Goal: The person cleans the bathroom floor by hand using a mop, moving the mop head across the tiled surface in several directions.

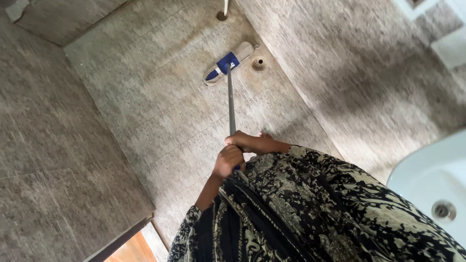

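Room: tiled bathroom corner, grey speckled floor point(160, 111) with matching tiled walls point(369, 73) rising on both sides, shot from above.
Left hand point(228, 161): wrapped tight round the lower part of the grip on the mop handle point(231, 102), fingers fully closed on it.
Right hand point(247, 141): closed round the same pole, just above the left and touching it, so it's a stacked two-hand hold close to the body.
Mop head point(229, 63): flat, blue and white, lying on the floor at the far end of the strip, just beside the round floor drain point(258, 63).
How far along: honestly hard to call. Floor has darker patchy streaks, can't tell if that's wet or dirt. Head is parked at the far end, so I'd guess the nearer stretch by the feet is either done or left.
Edges: the floor strip is narrow, walls close on either side, and a pipe point(225, 8) comes down just past the head.
Open room: mostly back toward the person; white basin point(427, 174) crowds the right, doorway threshold point(124, 238) lower left.
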